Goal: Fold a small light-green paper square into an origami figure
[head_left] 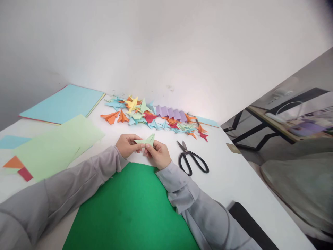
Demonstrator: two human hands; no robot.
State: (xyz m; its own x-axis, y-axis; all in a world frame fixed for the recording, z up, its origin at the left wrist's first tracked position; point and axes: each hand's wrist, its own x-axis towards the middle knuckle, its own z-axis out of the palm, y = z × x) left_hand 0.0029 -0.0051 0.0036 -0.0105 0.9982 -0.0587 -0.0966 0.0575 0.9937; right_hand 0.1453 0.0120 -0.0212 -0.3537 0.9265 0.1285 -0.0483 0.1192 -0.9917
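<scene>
Between my two hands is a pale green folded paper point(146, 140) with pointed ends, one tip rising up to the right. My left hand point(128, 146) pinches its left side with closed fingers. On the other side, my right hand point(159, 154) grips the lower right part, thumb lying over the paper. Both hands hover just past the far edge of a green sheet point(130, 205). Black-handled scissors point(191, 158) lie to the right of my right hand, blades slightly apart. Behind the hands spreads a row of colourful folded paper pieces point(149, 117).
Pale green sheets point(59, 142) lie at the left with small orange point(15, 162) and red scraps point(25, 174). A stack of large coloured sheets point(65, 104) is at the back left, near the wall point(166, 52). A black flat object point(249, 222) rests by my right forearm.
</scene>
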